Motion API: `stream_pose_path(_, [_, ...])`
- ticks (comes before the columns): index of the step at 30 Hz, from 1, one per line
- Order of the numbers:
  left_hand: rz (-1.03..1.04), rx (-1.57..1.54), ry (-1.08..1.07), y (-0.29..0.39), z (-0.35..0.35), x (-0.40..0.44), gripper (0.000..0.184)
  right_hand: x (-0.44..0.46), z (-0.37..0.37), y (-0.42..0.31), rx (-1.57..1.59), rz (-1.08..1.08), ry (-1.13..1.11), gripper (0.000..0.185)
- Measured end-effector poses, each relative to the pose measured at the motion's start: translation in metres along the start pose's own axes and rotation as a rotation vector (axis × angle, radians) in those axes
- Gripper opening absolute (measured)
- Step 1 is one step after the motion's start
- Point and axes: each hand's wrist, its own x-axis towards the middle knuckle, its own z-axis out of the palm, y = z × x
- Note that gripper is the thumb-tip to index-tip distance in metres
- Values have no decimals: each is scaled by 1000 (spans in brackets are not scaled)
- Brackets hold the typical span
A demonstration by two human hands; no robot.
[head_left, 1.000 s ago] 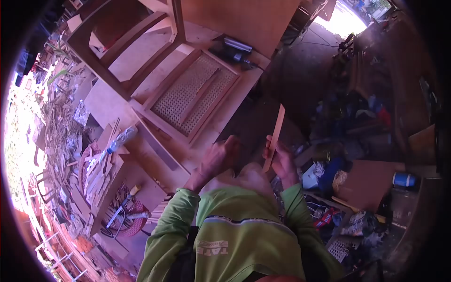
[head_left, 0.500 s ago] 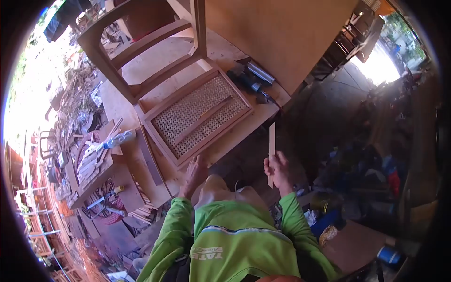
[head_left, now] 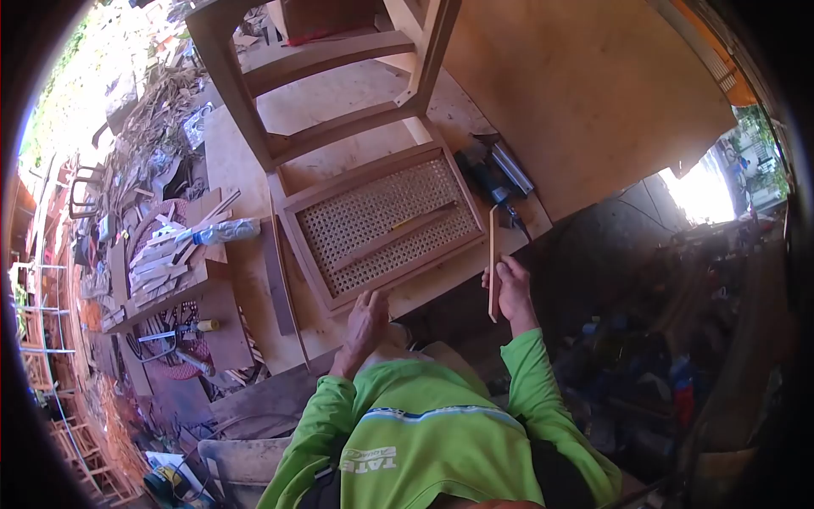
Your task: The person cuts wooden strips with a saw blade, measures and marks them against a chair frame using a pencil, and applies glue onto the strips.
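My right hand point(head_left: 512, 293) is closed around a thin, light wooden strip point(head_left: 493, 246), held nearly upright right of the chair seat. My left hand point(head_left: 365, 327) is at the near edge of the seat frame, fingers loosely bent and slightly apart, with nothing visible in it. Whether its fingertips touch the frame is hard to tell. The wooden chair point(head_left: 331, 131) lies tipped on the bench, its woven cane seat point(head_left: 339, 242) facing up. Across the cane rest a narrow wooden slat point(head_left: 381, 242) and a small yellow pencil-like piece point(head_left: 407, 220).
A dark power tool point(head_left: 487, 182) with a cord lies right of the seat on the bench point(head_left: 415, 293). At left are stacked wood offcuts point(head_left: 161, 271), a plastic bottle point(head_left: 227, 231) and a yellow-handled saw point(head_left: 174, 335). A large plywood sheet point(head_left: 577, 93) stands behind.
The view has swung right and closer to the bench. My left hand has moved to the seat's edge. My right hand still holds the strip, now upright instead of slanted.
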Motion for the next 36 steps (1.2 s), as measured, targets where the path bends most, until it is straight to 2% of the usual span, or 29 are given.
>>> stream_pose_path(1, [72,54,29,2,0,11,34,6,2,-5,-16,-17,66,31])
stream_pose_path(2, [42,108,76,-1,4,26,41,15,0,-8,-113,-74,93,32])
stream_pose_path(4, [120,193,214,-4,5,64,42,36,-2,-22,-183,-105,101,34])
stream_pose_path(8, [140,346,256,-15,3,116,42,83,-36,-5,-281,-174,103,40])
stream_pose_path(10, [85,444,174,-27,10,124,40,111,-48,7,-304,-201,86,42])
stream_pose_path(14, [84,478,169,-31,19,128,42,147,-45,3,-356,-197,61,41])
stream_pose_path(16, [79,458,239,-19,27,130,45,152,-54,15,-351,-192,51,39])
stream_pose_path(18, [87,455,254,-11,36,138,47,174,-61,25,-452,-351,26,34])
stream_pose_path(19, [100,430,258,-6,43,142,50,177,-63,21,-449,-364,18,34])
stream_pose_path(21, [112,436,299,1,54,156,52,184,-60,17,-616,-347,-3,32])
stream_pose_path(23, [94,494,208,3,62,161,50,184,-52,4,-664,-355,-61,34])
stream_pose_path(27, [79,492,187,-1,60,161,47,173,-25,-12,-823,-490,-111,40])
stream_pose_path(29, [25,540,213,0,48,156,45,169,-5,-21,-979,-752,-137,47])
stream_pose_path(30, [10,527,236,-2,44,155,42,171,0,-19,-1027,-715,-175,55])
stream_pose_path(31, [15,527,235,-4,39,156,42,175,7,-18,-1026,-716,-170,55])
stream_pose_path(34, [19,525,197,-7,35,152,41,188,22,-10,-1165,-893,-239,59])
stream_pose_path(36, [10,509,216,-5,38,151,41,195,28,-9,-1202,-838,-278,59])
